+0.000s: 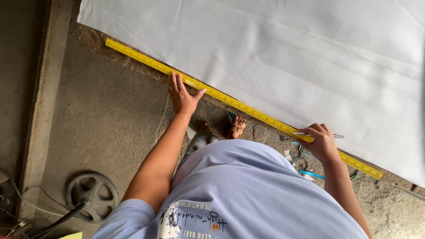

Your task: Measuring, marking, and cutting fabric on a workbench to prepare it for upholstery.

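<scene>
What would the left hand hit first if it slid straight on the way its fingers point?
The left hand already has its fingertips at the yellow ruler. Going straight on, it would cross that first, then the white sheet beyond it.

The large white fabric sheet (283, 57) runs off the top and right edges. The right hand (322, 142) covers most of a thin silver pen-like tool (337, 136); its tip is too small to tell.
</scene>
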